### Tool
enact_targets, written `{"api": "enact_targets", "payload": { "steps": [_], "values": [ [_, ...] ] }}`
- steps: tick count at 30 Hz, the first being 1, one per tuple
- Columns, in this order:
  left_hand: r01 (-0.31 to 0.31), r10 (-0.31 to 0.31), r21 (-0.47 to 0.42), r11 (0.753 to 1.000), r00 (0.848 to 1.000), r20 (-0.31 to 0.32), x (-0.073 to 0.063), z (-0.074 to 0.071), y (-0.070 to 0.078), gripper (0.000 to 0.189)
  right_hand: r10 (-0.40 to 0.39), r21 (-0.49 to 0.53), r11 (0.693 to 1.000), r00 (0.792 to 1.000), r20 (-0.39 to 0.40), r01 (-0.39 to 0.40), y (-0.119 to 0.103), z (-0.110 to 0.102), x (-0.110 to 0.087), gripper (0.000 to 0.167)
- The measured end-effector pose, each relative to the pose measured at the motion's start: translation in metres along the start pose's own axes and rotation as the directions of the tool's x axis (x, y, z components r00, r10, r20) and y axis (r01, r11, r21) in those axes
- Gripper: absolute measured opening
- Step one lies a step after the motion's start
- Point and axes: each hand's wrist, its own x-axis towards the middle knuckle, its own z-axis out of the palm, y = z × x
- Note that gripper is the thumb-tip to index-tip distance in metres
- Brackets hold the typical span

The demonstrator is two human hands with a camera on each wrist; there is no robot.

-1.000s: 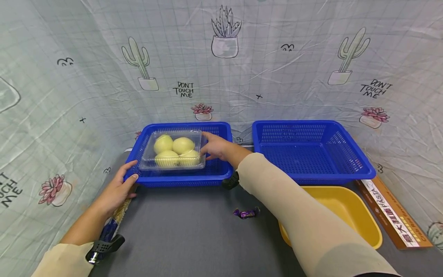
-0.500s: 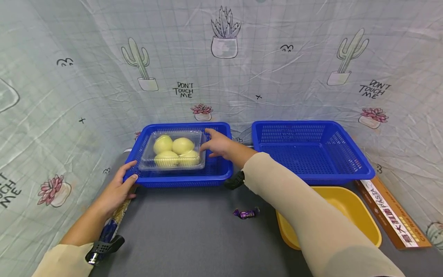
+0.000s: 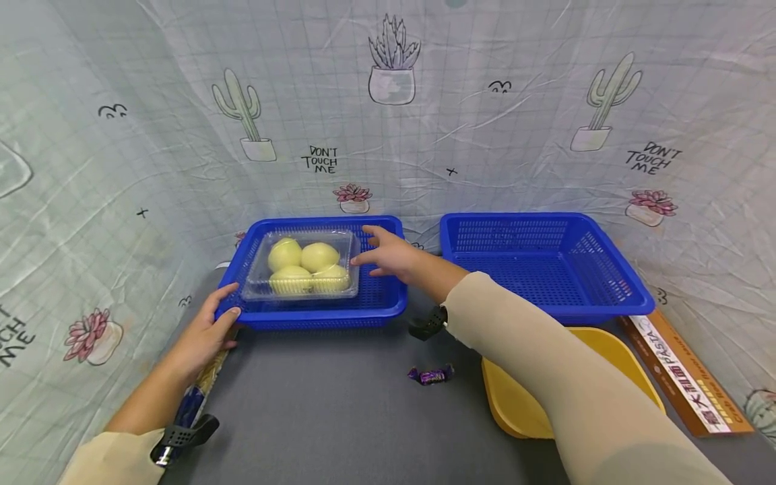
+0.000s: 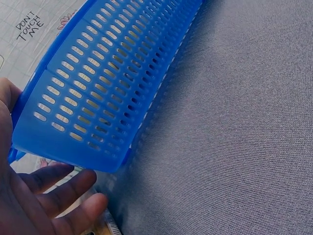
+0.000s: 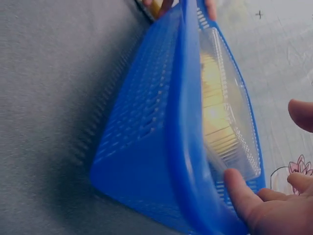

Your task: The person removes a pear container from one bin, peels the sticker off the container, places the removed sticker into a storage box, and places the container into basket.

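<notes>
A clear plastic clamshell box (image 3: 297,294) holding several round, pale yellow-green things (image 3: 319,257) sits inside the left blue perforated basket (image 3: 364,314). My left hand (image 3: 209,330) grips that basket's front left corner. In the left wrist view, the lower fingers (image 4: 73,191) extend beneath the rim, beside the basket wall (image 4: 88,83). At the box's right end, my right hand (image 3: 391,254) is spread over the basket and holds nothing. One fingertip comes right up to the box's edge, as the right wrist view shows too.
A second blue basket (image 3: 515,276) stands to the right. In front of it are a yellow tub (image 3: 521,404), partly behind my right sleeve, and a long pasta box (image 3: 685,377). A purple-wrapped candy (image 3: 432,374) lies mid-table. Under my left forearm lies a long blue-and-yellow pack (image 3: 192,404).
My right hand has let go of the clear box's right end and drawn slightly right, its fingers spreading. The box stays in the basket. My left hand keeps its place at the corner.
</notes>
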Motion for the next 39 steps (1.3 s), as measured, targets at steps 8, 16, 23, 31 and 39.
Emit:
{"api": "enact_targets", "payload": {
  "steps": [8, 16, 23, 31, 39],
  "values": [
    [0.008, -0.008, 0.037, 0.999, 1.0, -0.014, 0.001, 0.0, 0.001, 0.067, -0.08, 0.032, 0.996, 0.997, 0.022, 0.08, 0.008, -0.007, -0.021, 0.091],
    [0.026, -0.019, 0.093, 0.995, 0.997, -0.07, 0.003, 0.001, 0.0, 0.077, -0.144, -0.006, 0.989, 0.989, 0.038, 0.145, 0.016, -0.012, -0.041, 0.08],
    [-0.023, 0.088, 0.327, 0.945, 0.979, -0.185, 0.005, 0.003, 0.002, 0.082, -0.179, -0.083, 0.979, 0.982, 0.066, 0.184, 0.024, -0.018, -0.062, 0.076],
    [-0.069, 0.257, 0.51, 0.857, 0.916, -0.307, 0.002, 0.013, 0.011, 0.081, -0.196, -0.213, 0.953, 0.975, 0.105, 0.215, 0.031, -0.033, -0.095, 0.078],
    [-0.072, 0.319, 0.617, 0.784, 0.899, -0.301, 0.0, 0.031, 0.025, 0.094, -0.233, -0.38, 0.889, 0.967, 0.103, 0.255, 0.044, -0.045, -0.128, 0.071]
  ]
}}
